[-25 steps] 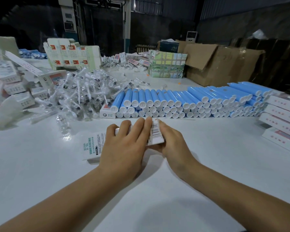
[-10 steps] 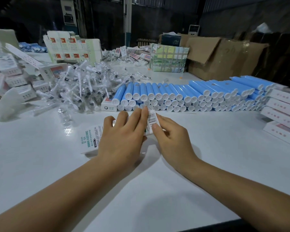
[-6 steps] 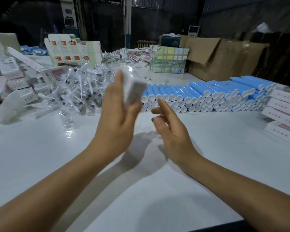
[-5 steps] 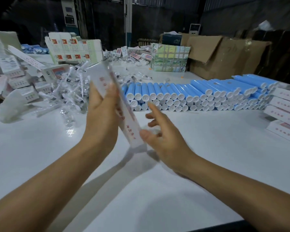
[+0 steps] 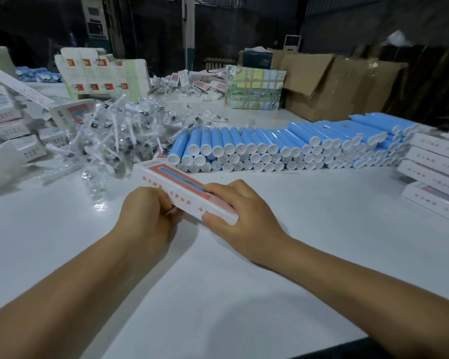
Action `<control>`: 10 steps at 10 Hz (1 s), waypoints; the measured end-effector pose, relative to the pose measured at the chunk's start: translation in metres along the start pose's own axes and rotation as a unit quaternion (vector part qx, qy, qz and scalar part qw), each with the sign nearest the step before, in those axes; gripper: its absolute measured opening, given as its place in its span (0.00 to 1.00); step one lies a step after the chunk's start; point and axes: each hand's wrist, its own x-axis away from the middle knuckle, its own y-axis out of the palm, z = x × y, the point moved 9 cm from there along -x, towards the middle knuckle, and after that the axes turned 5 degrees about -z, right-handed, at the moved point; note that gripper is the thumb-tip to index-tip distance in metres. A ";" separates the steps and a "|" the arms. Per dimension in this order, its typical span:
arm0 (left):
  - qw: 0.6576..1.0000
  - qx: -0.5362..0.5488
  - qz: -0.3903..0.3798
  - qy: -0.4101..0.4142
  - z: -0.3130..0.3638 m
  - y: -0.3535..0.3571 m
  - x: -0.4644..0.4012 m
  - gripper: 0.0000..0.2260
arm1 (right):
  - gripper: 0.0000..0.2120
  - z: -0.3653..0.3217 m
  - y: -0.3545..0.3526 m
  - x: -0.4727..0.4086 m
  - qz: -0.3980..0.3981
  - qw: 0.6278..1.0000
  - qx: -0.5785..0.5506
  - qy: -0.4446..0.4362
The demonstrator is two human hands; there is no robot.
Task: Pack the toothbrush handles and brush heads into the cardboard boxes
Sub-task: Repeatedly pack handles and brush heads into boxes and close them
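A long white cardboard box with red print and a pictured blue brush lies slanted just above the white table. My left hand grips its near long edge from the left. My right hand holds its near end, thumb on the side and fingers over the top. Behind it lies a long stack of blue toothbrush handles with white caps. Left of those is a heap of brush heads in clear wrappers.
Closed white boxes are stacked at the right edge. More white boxes pile up at the left. Flat printed cartons, a colourful carton and a brown carton stand at the back.
The box lay flat under both hands, then my left hand lifted and turned it over. Now both hands hold it low over the table with its red-printed face up.
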 end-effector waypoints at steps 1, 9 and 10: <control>0.997 -0.078 0.007 0.001 0.000 0.003 -0.001 0.25 | 0.20 0.002 -0.011 -0.001 0.020 1.000 -0.003 -0.005; 0.873 -0.456 -0.084 0.151 0.004 0.016 -0.010 0.17 | 0.17 0.333 -0.423 0.133 0.197 0.850 0.359 0.332; 0.875 -0.453 -0.087 0.148 0.002 0.015 -0.012 0.17 | 0.16 0.316 -0.465 0.076 0.179 0.904 0.301 0.245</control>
